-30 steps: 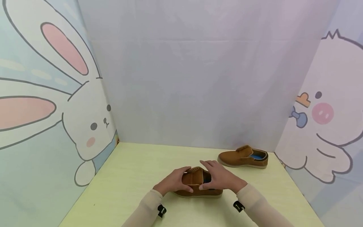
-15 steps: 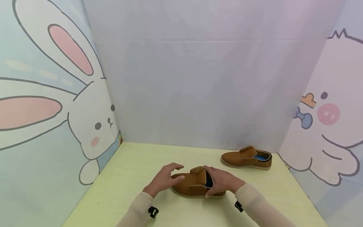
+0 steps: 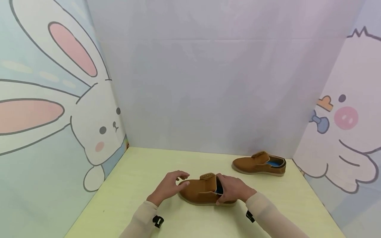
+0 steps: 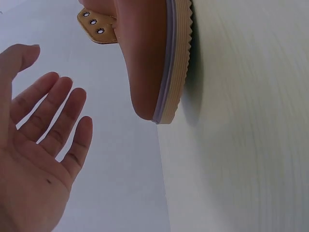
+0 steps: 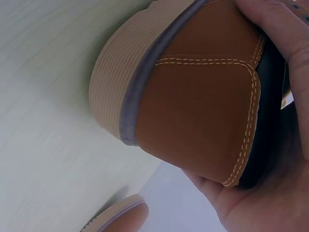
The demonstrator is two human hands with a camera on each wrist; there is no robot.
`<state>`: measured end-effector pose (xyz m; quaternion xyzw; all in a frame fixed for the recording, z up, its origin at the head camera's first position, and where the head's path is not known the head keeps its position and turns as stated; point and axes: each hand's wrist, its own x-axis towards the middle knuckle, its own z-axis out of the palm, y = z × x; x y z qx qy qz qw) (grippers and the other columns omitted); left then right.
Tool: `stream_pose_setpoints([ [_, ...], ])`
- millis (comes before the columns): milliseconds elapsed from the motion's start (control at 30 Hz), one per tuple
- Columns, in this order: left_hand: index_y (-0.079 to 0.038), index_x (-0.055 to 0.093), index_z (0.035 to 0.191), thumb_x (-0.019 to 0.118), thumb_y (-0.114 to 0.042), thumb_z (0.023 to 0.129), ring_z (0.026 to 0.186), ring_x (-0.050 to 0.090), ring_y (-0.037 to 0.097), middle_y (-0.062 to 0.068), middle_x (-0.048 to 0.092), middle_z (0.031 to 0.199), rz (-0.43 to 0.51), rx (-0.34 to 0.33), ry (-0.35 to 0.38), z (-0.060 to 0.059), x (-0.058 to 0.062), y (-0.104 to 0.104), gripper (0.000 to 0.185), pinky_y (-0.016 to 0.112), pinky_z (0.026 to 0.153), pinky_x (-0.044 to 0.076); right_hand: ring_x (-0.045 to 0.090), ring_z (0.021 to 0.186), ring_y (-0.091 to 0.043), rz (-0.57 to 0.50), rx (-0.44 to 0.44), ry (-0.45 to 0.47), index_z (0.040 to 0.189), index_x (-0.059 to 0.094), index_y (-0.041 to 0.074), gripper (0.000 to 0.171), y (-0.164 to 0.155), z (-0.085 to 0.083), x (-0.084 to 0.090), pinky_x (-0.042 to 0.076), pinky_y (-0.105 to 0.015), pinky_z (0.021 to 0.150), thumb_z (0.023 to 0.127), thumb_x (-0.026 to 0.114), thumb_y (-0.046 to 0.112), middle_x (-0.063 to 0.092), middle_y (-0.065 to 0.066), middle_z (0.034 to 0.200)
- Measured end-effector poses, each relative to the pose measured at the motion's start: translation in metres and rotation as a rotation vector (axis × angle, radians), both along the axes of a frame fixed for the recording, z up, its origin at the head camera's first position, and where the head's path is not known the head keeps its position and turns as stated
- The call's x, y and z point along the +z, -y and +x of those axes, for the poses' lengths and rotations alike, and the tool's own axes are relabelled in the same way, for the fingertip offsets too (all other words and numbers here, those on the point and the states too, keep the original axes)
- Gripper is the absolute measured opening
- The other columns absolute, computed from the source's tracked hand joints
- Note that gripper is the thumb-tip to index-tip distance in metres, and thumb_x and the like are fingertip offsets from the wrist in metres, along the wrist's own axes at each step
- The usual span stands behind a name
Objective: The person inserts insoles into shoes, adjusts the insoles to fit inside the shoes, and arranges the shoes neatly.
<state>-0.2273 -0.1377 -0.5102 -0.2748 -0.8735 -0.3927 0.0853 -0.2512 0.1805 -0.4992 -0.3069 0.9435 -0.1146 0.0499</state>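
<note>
In the head view a brown shoe (image 3: 194, 191) with a blue insole sits on the table, toe to the left. My right hand (image 3: 233, 189) grips its heel end from above, thumb on the near side and fingers on the far side. The right wrist view shows the stitched heel (image 5: 203, 106) under that hand. Off the toe, my left hand (image 3: 168, 185) is held with relaxed, spread fingers and nothing in them. In the left wrist view its fingers (image 4: 58, 116) stand apart from the shoe's toe (image 4: 147, 72). A loose eyelet flap (image 4: 99, 26) sticks up.
A matching brown shoe (image 3: 258, 164) rests at the back right of the pale yellow table (image 3: 143, 165), toe also leftward. A grey back wall (image 3: 205, 82) and cartoon-printed side panels close in the table.
My left hand has drawn away leftward from the shoe's upper, its fingers off it. My right hand has settled from hovering over the opening to gripping the heel end.
</note>
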Motion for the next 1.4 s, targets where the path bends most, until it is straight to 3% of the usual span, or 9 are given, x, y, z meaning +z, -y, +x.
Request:
stream_pose_setpoints([
  [233, -0.014, 0.070, 0.124, 0.067, -0.030, 0.100, 0.096, 0.066, 0.010, -0.001, 0.072, 0.111, 0.003, -0.003, 0.008, 0.000, -0.001, 0.003, 0.029, 0.049, 0.085, 0.055, 0.058, 0.080, -0.011, 0.024, -0.003, -0.046, 0.123, 0.048, 0.017, 0.083, 0.002, -0.001, -0.005, 0.050, -0.038, 0.066, 0.064, 0.091, 0.056, 0.062, 0.005, 0.099],
  [467, -0.015, 0.071, 0.122, 0.066, -0.026, 0.101, 0.091, 0.065, 0.005, -0.011, 0.071, 0.101, -0.003, -0.006, -0.007, -0.001, -0.003, 0.004, 0.024, 0.040, 0.081, 0.056, 0.057, 0.076, -0.009, -0.007, -0.003, -0.118, 0.124, 0.051, 0.017, 0.078, -0.006, -0.001, -0.012, 0.049, -0.036, 0.062, 0.068, 0.089, 0.056, 0.061, 0.009, 0.095],
  [633, -0.014, 0.071, 0.122, 0.065, -0.022, 0.102, 0.091, 0.065, 0.005, -0.010, 0.072, 0.101, -0.027, -0.024, -0.013, 0.000, -0.007, 0.007, 0.023, 0.046, 0.083, 0.055, 0.058, 0.078, -0.008, -0.011, -0.019, -0.156, 0.125, 0.053, 0.019, 0.078, -0.022, -0.001, -0.012, 0.050, -0.035, 0.063, 0.068, 0.088, 0.058, 0.063, 0.010, 0.098],
  [767, -0.014, 0.070, 0.124, 0.065, -0.019, 0.102, 0.093, 0.066, 0.004, -0.008, 0.072, 0.103, -0.052, -0.019, -0.009, 0.000, -0.008, 0.010, 0.023, 0.048, 0.087, 0.054, 0.062, 0.082, -0.013, -0.026, -0.047, -0.163, 0.132, 0.053, 0.014, 0.086, -0.044, -0.003, -0.003, 0.053, -0.038, 0.066, 0.067, 0.090, 0.056, 0.067, 0.004, 0.107],
  [933, -0.014, 0.070, 0.124, 0.065, -0.014, 0.102, 0.094, 0.065, 0.005, -0.003, 0.073, 0.103, -0.047, -0.009, 0.000, -0.001, -0.007, 0.013, 0.023, 0.051, 0.089, 0.053, 0.068, 0.101, -0.029, -0.017, -0.112, -0.143, 0.147, 0.046, 0.002, 0.105, -0.081, -0.008, 0.011, 0.056, -0.051, 0.082, 0.069, 0.089, 0.057, 0.063, -0.014, 0.133],
  [1100, -0.012, 0.070, 0.123, 0.064, -0.013, 0.102, 0.093, 0.066, 0.007, 0.002, 0.073, 0.104, -0.054, -0.023, 0.001, -0.001, -0.008, 0.014, 0.022, 0.052, 0.088, 0.053, 0.068, 0.096, -0.029, 0.000, -0.168, -0.102, 0.147, 0.046, 0.004, 0.107, -0.128, -0.013, 0.014, 0.056, -0.052, 0.079, 0.068, 0.087, 0.062, 0.066, -0.011, 0.125],
  [1233, -0.014, 0.070, 0.124, 0.063, -0.018, 0.103, 0.094, 0.065, 0.005, -0.006, 0.071, 0.104, -0.065, -0.019, 0.013, -0.002, -0.008, 0.015, 0.022, 0.050, 0.088, 0.053, 0.068, 0.090, -0.028, 0.013, -0.196, -0.087, 0.147, 0.045, 0.000, 0.111, -0.162, -0.014, 0.015, 0.056, -0.053, 0.076, 0.066, 0.087, 0.063, 0.068, -0.014, 0.121],
  [1400, -0.015, 0.070, 0.124, 0.062, -0.020, 0.104, 0.095, 0.064, 0.004, -0.009, 0.071, 0.104, -0.065, -0.011, 0.029, -0.004, -0.006, 0.015, 0.022, 0.049, 0.089, 0.053, 0.066, 0.102, -0.040, 0.032, -0.231, -0.054, 0.146, 0.044, -0.005, 0.114, -0.192, -0.013, 0.015, 0.054, -0.059, 0.080, 0.065, 0.088, 0.062, 0.063, -0.023, 0.128],
])
